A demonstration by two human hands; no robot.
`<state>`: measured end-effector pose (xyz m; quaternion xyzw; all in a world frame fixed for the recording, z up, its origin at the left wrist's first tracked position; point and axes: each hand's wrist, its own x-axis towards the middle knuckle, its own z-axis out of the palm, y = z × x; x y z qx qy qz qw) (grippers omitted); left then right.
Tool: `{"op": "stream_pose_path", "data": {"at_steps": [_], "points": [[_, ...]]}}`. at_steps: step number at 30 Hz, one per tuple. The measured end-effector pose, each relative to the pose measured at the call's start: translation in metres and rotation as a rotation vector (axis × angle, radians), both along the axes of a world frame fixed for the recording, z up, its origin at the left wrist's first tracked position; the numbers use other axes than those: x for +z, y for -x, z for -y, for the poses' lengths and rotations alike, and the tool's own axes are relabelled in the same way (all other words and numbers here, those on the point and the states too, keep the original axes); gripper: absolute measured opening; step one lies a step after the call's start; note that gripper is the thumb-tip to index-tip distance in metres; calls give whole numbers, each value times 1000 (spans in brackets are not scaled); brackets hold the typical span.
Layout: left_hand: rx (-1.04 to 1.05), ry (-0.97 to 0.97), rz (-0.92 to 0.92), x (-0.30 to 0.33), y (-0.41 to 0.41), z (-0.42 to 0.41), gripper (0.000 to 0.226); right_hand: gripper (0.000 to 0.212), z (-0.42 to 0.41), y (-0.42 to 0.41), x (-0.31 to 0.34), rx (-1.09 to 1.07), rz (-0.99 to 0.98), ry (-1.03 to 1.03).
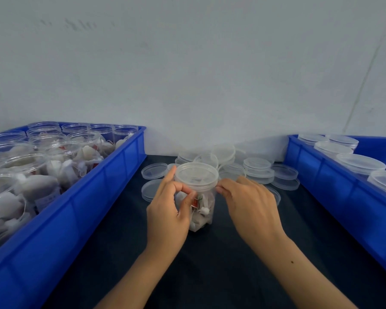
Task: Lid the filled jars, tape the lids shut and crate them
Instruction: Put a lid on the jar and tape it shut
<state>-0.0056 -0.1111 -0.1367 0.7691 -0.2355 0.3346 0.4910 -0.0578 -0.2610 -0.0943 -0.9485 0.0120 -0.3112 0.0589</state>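
I am seeing my left hand curling round the left side of a clear plastic jar packed with white sachets, thumb and forefinger pinching just under its neck. My right hand is coming in from the other side, its fingertips pinching at the jar's right shoulder just below the rim; whether they are also holding tape I cannot tell. The jar is standing upright on the dark tabletop, between my two hands and roughly midway between the two crates, and a round clear plastic lid is sitting on top of it.

Just behind the jar, a loose heap of clear round lids is lying on the tabletop against the pale wall, some flat, some stacked and some tilted; a few more are lying singly to the jar's left.

To my left, a long blue plastic crate is holding many open clear jars, each stuffed with the same white sachets, some upright and some leaning. To my right, a second blue plastic crate is holding lidded clear jars in a row, their tops showing above its rim.
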Motion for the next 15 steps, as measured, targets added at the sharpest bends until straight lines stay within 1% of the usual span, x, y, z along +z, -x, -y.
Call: {"op": "stream_pose_path", "data": {"at_steps": [4,7,9,11,13,15], "points": [[30,-16,16,1,-1,-1,13,30,-1,-1,-1,-15,0,8],[26,-16,-13,3,-1,-3,15,29,-3,-2,-2,-21,13,1],[-34,82,-93,4,-4,-5,27,30,-4,-2,-2,-33,2,9],[-153,177,-215,4,-10,-9,45,31,-4,-1,-1,-39,-3,0],[-296,199,-357,4,-16,-9,63,32,-5,-1,-1,-42,-15,4],[-408,196,-466,2,-22,-2,70,29,-8,-2,-3,-20,-17,1]]}}
